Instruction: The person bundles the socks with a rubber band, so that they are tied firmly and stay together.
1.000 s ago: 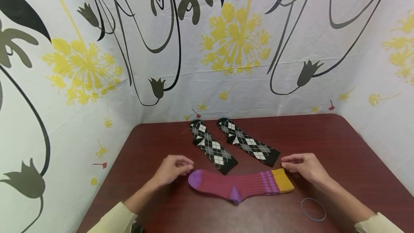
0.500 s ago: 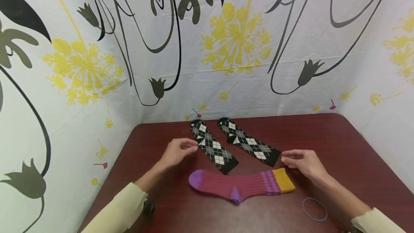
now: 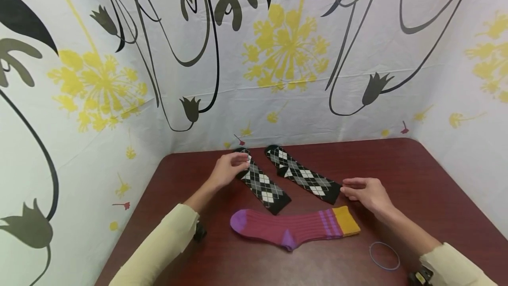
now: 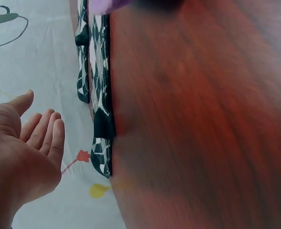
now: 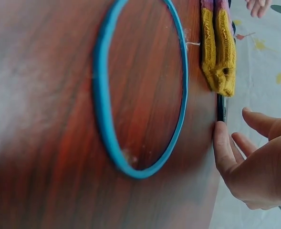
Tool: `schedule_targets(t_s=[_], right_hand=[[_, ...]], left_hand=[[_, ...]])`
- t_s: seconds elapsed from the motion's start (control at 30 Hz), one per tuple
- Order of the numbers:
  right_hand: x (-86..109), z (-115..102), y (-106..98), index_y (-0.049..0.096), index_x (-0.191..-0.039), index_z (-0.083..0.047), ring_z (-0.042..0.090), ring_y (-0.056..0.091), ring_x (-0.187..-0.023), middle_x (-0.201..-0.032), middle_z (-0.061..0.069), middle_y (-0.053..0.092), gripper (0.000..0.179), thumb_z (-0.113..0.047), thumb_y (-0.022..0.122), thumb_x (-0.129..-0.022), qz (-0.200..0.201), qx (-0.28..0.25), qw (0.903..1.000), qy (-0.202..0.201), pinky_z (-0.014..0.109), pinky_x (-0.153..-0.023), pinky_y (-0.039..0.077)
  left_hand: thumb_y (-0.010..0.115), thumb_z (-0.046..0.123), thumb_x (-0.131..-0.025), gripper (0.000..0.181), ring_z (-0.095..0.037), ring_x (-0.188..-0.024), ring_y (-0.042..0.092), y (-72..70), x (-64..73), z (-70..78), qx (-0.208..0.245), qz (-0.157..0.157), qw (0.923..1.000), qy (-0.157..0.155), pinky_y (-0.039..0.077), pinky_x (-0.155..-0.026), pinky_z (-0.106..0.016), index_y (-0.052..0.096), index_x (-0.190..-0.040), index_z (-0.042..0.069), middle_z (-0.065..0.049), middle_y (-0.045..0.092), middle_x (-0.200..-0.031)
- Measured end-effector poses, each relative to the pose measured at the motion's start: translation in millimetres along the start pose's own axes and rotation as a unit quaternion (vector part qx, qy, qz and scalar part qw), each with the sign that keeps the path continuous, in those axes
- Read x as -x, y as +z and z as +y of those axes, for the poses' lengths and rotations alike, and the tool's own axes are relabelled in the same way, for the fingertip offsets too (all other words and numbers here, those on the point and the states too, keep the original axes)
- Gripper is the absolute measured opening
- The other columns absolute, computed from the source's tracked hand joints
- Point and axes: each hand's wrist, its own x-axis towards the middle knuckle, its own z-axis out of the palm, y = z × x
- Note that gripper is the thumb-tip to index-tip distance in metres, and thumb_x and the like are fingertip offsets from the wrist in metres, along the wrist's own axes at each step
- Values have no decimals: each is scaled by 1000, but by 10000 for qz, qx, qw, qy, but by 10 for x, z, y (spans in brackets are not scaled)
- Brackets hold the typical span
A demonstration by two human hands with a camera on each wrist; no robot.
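Observation:
Two black, grey and white argyle socks lie flat on the table, the left sock (image 3: 265, 187) and the right sock (image 3: 303, 175). My left hand (image 3: 230, 169) is over the toe end of the left sock and hides part of it. In the left wrist view, the left hand (image 4: 33, 157) has relaxed fingers with nothing in them. My right hand (image 3: 369, 194) is beside the dark cuff of the right sock. In the right wrist view, the right hand (image 5: 259, 162) has its thumb apart from its fingers and grips nothing.
Nearer me, a pink and purple sock (image 3: 285, 228) with a yellow cuff lies crosswise on the dark red table (image 3: 325, 268). A thin blue ring-shaped band (image 3: 384, 268) lies right of it. A flower-patterned cloth (image 3: 222, 74) hangs behind the table and along both sides.
My left hand has moved away from the pink sock's toe, forward to the toe end of the left argyle sock. The right hand has shifted slightly forward. The socks stay in place.

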Motion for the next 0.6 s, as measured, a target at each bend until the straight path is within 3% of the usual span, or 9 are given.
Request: schedule_targets(t_s=[0.13,0.33,0.6], right_hand=[[-27,-2,17,64,-137,10,28,78,-91,-113,22,77,47,-20,75,-102,45,38,10000,18,32,-73,63],[-47,11,24,66,-135,11,26,76,-86,-105,19,79,44,-18,74,-103,174,33,9998,-15,30,-69,62],[-56,36,53,68,-131,11,24,74,-81,-106,21,78,40,-14,75,-101,311,-53,9994,-105,30,-67,61]], left_hand=[[74,25,-103,38,-22,-119,71,65,-114,-2,129,95,9999,40,58,-97,-41,70,-138,11,-11,73,-132],[74,25,-103,42,-25,-121,69,202,-302,-13,274,211,9994,31,58,-97,-42,67,-142,10,-16,69,-137],[73,24,-104,49,-32,-130,63,301,-484,-34,539,370,9974,-312,54,-104,-50,61,-147,5,-19,64,-144]])
